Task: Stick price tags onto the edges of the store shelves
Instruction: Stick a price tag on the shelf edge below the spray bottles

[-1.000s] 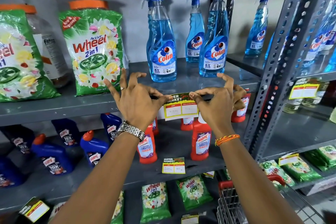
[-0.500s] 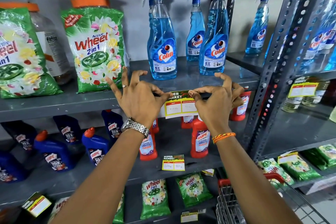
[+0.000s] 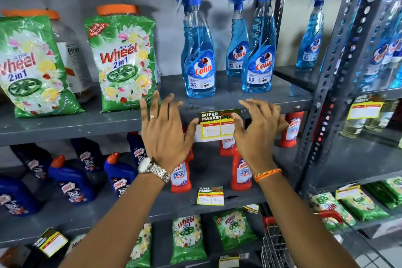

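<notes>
A green, yellow and red "Super Market" price tag (image 3: 214,128) sits against the front edge of the grey upper shelf (image 3: 87,128), below the blue spray bottles. My left hand (image 3: 165,135) has its fingers spread, and its thumb touches the tag's left edge. My right hand (image 3: 256,132) is spread too, with its thumb lying over the tag's right side. Neither hand pinches the tag. The tag's lower part hangs below the shelf edge.
Blue Colin spray bottles (image 3: 199,54) and green Wheel bags (image 3: 124,61) stand on the upper shelf. Red Harpic bottles (image 3: 290,128) fill the shelf below, whose edge carries another tag (image 3: 210,196). A perforated steel post (image 3: 330,85) stands to the right, a wire basket (image 3: 276,243) below.
Both hands have let go of their pinch on the tag's top corners and spread their fingers. The tag now sits slightly higher against the shelf edge, with its header in full view.
</notes>
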`<act>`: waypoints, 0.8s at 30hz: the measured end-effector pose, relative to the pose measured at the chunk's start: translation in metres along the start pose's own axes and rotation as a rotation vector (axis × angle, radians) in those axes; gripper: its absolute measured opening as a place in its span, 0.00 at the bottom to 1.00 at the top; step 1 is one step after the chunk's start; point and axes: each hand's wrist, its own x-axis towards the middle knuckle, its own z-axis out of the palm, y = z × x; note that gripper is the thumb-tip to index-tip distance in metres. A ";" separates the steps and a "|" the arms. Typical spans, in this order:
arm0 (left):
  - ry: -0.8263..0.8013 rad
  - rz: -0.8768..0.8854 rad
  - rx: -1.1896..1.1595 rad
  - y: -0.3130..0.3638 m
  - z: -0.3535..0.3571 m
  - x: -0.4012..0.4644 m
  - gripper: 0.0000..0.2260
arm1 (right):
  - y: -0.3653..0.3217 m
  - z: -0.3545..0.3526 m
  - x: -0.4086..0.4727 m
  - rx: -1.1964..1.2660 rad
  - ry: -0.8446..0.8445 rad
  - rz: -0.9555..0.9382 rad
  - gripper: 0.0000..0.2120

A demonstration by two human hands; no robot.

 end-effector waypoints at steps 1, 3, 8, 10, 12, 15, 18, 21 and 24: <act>-0.011 0.021 0.019 -0.004 0.000 -0.006 0.29 | -0.001 0.000 -0.008 0.017 -0.014 -0.070 0.16; -0.044 0.039 0.053 -0.011 -0.001 -0.013 0.32 | -0.006 0.001 -0.023 0.008 -0.070 -0.192 0.21; -0.141 0.046 0.093 -0.022 0.001 -0.018 0.32 | -0.016 0.007 -0.043 -0.115 -0.180 -0.300 0.27; -0.142 0.066 0.095 -0.026 0.001 -0.017 0.30 | -0.017 0.010 -0.041 -0.120 -0.196 -0.332 0.27; -0.134 0.100 0.093 -0.031 0.000 -0.016 0.28 | -0.016 0.013 -0.039 -0.136 -0.216 -0.346 0.27; -0.135 0.141 0.101 -0.038 -0.002 -0.015 0.27 | -0.010 0.017 -0.039 -0.156 -0.231 -0.354 0.27; -0.153 0.164 0.112 -0.042 -0.002 -0.012 0.27 | -0.009 0.022 -0.034 -0.127 -0.236 -0.380 0.25; -0.161 0.177 0.124 -0.044 -0.004 -0.011 0.28 | -0.006 0.019 -0.025 -0.004 -0.314 -0.329 0.24; -0.159 0.196 0.118 -0.044 -0.007 -0.015 0.28 | 0.001 -0.005 -0.021 0.014 -0.325 -0.333 0.26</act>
